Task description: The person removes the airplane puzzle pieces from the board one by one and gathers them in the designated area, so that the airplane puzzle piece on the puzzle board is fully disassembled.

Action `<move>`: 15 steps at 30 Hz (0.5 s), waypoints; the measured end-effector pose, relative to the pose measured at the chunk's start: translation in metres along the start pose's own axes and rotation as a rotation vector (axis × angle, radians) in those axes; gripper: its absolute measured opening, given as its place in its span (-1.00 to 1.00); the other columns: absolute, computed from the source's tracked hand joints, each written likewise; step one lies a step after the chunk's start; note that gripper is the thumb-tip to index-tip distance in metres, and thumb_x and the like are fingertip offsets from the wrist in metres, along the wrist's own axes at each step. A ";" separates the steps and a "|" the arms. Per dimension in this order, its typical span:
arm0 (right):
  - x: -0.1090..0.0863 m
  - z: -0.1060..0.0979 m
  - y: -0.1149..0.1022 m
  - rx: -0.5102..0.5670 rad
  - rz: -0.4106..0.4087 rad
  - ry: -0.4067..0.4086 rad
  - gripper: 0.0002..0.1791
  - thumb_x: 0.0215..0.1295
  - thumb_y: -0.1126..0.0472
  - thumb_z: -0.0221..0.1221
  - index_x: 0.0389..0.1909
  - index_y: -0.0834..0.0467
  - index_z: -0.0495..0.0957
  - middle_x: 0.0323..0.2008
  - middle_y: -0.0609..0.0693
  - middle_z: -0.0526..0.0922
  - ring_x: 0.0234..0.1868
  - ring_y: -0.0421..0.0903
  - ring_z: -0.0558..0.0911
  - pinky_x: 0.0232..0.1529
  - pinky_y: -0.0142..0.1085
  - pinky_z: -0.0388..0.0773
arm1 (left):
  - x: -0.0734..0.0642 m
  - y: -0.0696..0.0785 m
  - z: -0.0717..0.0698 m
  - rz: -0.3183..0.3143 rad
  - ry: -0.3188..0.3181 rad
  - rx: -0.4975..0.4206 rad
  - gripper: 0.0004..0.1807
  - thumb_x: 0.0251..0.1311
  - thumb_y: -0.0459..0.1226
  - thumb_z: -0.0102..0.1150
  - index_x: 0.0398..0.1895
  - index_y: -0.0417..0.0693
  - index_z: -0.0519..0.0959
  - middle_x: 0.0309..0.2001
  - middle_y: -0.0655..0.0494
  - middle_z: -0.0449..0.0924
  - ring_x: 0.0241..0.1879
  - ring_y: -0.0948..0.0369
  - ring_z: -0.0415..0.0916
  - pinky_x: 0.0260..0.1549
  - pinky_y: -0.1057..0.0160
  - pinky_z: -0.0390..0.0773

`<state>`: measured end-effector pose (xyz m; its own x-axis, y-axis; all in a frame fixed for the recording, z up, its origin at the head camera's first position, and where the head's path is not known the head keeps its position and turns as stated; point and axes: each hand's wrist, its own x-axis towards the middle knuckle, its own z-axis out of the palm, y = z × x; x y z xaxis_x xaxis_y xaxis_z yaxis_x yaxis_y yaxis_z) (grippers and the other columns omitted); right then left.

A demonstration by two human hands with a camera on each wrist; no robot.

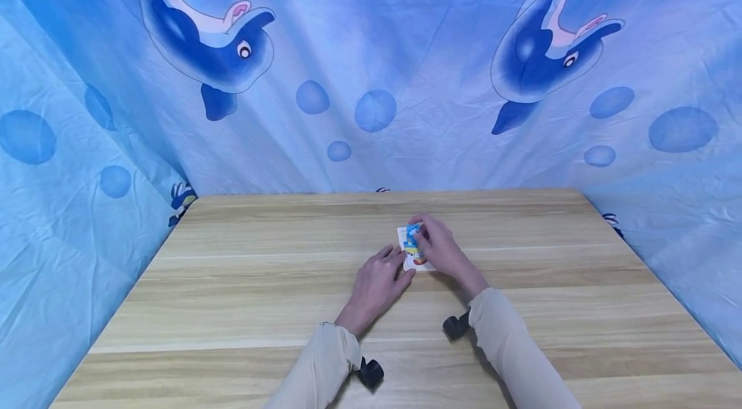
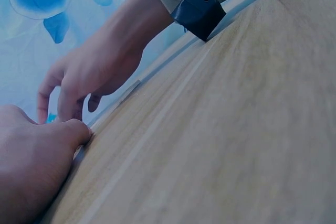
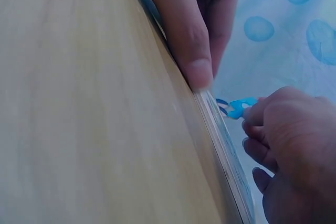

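Note:
A small white puzzle board (image 1: 428,267) with a coloured picture lies flat on the table, partly covered by both hands. My left hand (image 1: 378,281) holds its near left corner, fingers at the left side and thumb along the front edge. In the right wrist view, the left thumb (image 3: 199,72) presses against the board's layered edge (image 3: 223,153). My right hand (image 1: 442,248) is over the board's far right part. Its thumb and fingertips pinch a small bright blue piece (image 3: 241,107), which looks like a puzzle piece; whether it touches the board is hard to tell.
The wooden table (image 1: 232,267) stretches around the hands on every side. A blue curtain (image 1: 429,151) printed with dolphins and bubbles hangs behind and beside it. Black wrist cameras (image 1: 371,373) stick out from both beige sleeves (image 1: 518,348).

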<state>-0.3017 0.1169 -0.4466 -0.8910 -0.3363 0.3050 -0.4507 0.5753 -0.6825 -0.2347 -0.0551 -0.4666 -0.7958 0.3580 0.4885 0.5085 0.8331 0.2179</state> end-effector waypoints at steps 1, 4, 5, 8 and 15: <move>-0.001 -0.002 0.001 0.019 0.001 0.004 -0.72 0.35 0.35 0.08 0.06 0.14 0.46 -0.40 -0.03 0.50 -0.36 -0.11 0.48 -0.32 -0.22 0.48 | 0.000 0.000 0.000 -0.005 -0.004 -0.004 -0.57 0.23 -0.02 0.18 0.02 -0.10 0.63 0.07 -0.05 0.61 0.14 0.03 0.51 0.03 0.09 0.56; -0.003 -0.008 0.007 0.056 0.000 0.014 -0.69 0.35 0.36 0.07 0.10 0.19 0.45 -0.38 0.00 0.51 -0.35 -0.11 0.49 -0.34 -0.26 0.50 | 0.000 0.000 0.000 -0.013 -0.012 -0.009 -0.56 0.23 -0.01 0.17 0.04 -0.09 0.63 0.08 -0.05 0.61 0.15 0.03 0.50 0.04 0.08 0.55; -0.004 -0.010 0.009 0.061 0.000 0.017 -0.68 0.35 0.36 0.07 0.10 0.20 0.45 -0.38 0.00 0.50 -0.35 -0.11 0.49 -0.34 -0.27 0.50 | 0.000 0.000 0.000 -0.014 -0.016 -0.008 -0.56 0.24 0.00 0.17 0.04 -0.09 0.63 0.08 -0.05 0.61 0.15 0.03 0.50 0.04 0.08 0.55; -0.009 -0.016 0.015 0.076 0.005 0.023 -0.68 0.36 0.36 0.06 0.11 0.21 0.44 -0.39 0.02 0.50 -0.38 -0.09 0.49 -0.37 -0.28 0.50 | 0.000 0.000 0.000 -0.023 -0.027 -0.007 -0.55 0.25 0.01 0.15 0.05 -0.07 0.63 0.08 -0.04 0.61 0.16 0.04 0.49 0.06 0.09 0.54; -0.021 -0.033 0.023 0.072 0.048 0.032 -0.70 0.40 0.33 0.04 0.12 0.15 0.44 -0.33 0.02 0.49 -0.32 -0.08 0.50 -0.29 -0.26 0.51 | 0.000 0.000 0.001 -0.040 -0.041 -0.006 -0.54 0.26 0.04 0.13 0.07 -0.05 0.62 0.10 -0.03 0.60 0.18 0.05 0.48 0.07 0.09 0.53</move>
<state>-0.2955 0.1619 -0.4469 -0.9133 -0.2847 0.2912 -0.4035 0.5349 -0.7424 -0.2346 -0.0546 -0.4674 -0.8283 0.3410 0.4446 0.4775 0.8448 0.2416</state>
